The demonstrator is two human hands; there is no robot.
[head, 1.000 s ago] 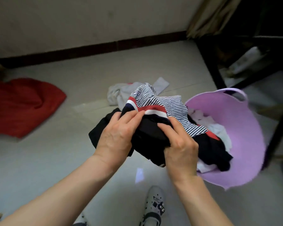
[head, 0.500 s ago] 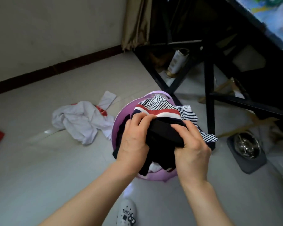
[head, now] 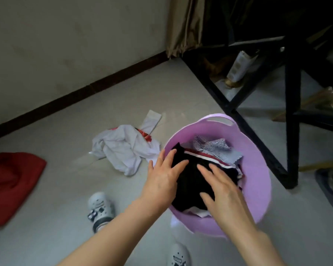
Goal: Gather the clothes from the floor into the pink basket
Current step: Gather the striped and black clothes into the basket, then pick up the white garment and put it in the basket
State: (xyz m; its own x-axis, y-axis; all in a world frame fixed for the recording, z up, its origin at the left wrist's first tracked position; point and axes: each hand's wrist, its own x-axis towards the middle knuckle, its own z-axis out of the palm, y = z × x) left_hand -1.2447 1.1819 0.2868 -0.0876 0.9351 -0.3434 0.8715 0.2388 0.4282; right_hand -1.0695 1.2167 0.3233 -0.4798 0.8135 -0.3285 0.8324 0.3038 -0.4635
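Both hands are spread flat, holding nothing, over the basket. The white shirt lies just left of the left hand (the right hand is farther away).

Both forearms are bare to the edge of view, with no sleeves, watch or rings on the left hand or the right hand. The feet wear white clog-style shoes: the left shoe carries dark charms and a strap, the right shoe a dark patch.
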